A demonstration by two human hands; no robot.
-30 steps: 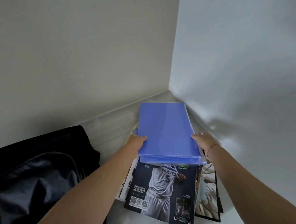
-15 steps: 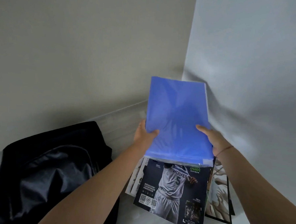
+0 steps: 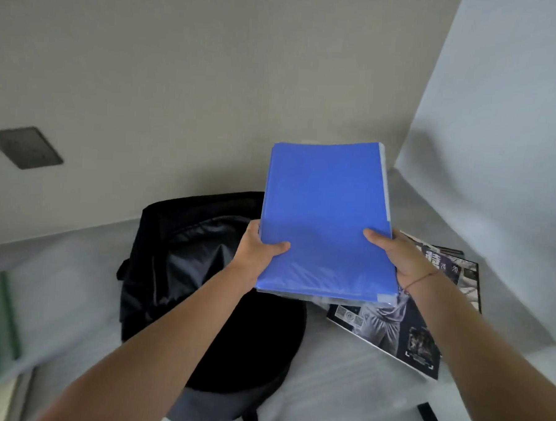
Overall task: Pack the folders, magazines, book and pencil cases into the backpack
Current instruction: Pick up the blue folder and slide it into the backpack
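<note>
You hold the blue folder (image 3: 326,219) above the open backpack (image 3: 177,269), long axis pointing away from you. Left hand (image 3: 260,254) and right hand (image 3: 396,258) grip its side edges, thumbs on top.

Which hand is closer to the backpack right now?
Left. The left hand, gripping the folder, is above the backpack; the right hand grips it farther right, above the magazines.

The backpack (image 3: 183,269) is lying on the worktop (image 3: 341,390), magazines (image 3: 405,339) sitting just right of it. The folders (image 3: 327,219) are hanging above both, between left hand (image 3: 258,252) and right hand (image 3: 399,258).
</note>
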